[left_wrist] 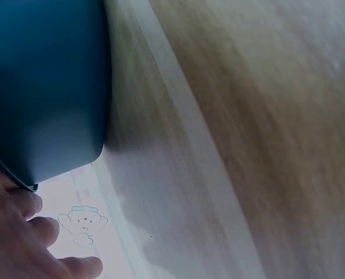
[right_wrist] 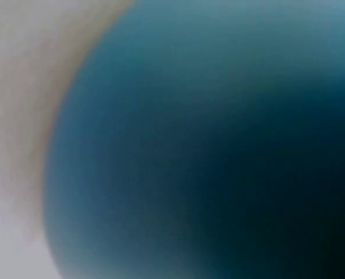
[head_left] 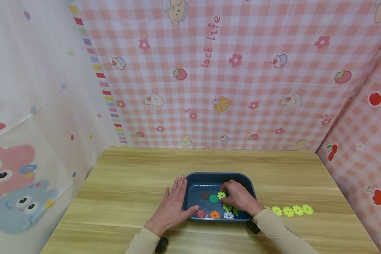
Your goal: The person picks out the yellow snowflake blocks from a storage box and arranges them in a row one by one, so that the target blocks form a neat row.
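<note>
1. The right hand [head_left: 238, 195] reaches into the dark blue, round-cornered rectangular tray [head_left: 206, 183] at the lower centre of the head view; its fingers are curled, apparently pinching a yellow-green, notched, flower-shaped plastic disc [head_left: 221, 195] by its edge.
2. That disc could slip, I judge: it looks thin and smooth, with little edge to grip (the right wrist view is too blurred to confirm the hold).
3. The left hand [head_left: 171, 208] lies nearly flat, fingers straight along the tray's left rim, thumb over the near-left edge, gripping nothing; pressing unevenly there might slide or tip the tray.
4. Curled fingers could also nudge the brown disc [head_left: 205, 195] or the green disc [head_left: 213, 199], both near the pinched one.
5. At lower right, a row of yellow-green discs [head_left: 288, 211] lies on the wood-grained surface [head_left: 139, 169]; a dragging sleeve [head_left: 282, 229] might skew it.
6. The tray's walls look smooth and faintly glossy; the red [head_left: 201, 213], orange [head_left: 214, 214] and white [head_left: 228, 215] discs along its near side share the notched petal outline.
</note>
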A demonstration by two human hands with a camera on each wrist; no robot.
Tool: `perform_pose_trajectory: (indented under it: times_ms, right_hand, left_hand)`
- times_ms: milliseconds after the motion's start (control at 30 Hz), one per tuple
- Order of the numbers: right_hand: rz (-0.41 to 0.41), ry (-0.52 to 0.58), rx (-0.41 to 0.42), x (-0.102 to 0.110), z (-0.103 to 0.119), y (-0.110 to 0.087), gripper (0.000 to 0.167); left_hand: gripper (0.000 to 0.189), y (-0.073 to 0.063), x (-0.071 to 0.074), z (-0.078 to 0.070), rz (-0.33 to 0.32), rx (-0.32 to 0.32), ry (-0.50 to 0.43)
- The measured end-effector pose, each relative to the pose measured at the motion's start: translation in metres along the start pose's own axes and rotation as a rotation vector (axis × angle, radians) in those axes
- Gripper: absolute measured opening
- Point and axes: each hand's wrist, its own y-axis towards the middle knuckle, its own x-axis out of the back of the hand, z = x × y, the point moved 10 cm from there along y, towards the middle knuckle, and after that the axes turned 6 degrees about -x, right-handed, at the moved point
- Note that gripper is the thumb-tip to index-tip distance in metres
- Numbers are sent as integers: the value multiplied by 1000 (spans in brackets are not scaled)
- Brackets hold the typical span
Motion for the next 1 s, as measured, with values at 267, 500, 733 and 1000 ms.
perform_pose_trajectory:
  times_ms: [267, 500, 733, 1000]
  right_hand:
    - [11, -27, -10, 1, 1, -3, 24]
    - [-59, 9, 48, 17, 11, -11, 24]
    - [-139, 29, 167, 34, 16, -25, 24]
    - [-172, 103, 188, 49, 12, -39, 25]
  left_hand:
    - [99, 0, -1, -1, 5, 3, -11]
    - [100, -1, 0, 0, -2, 4, -7]
    - [101, -2, -1, 2, 3, 18, -21]
    - [99, -2, 0, 1, -7, 16, -16]
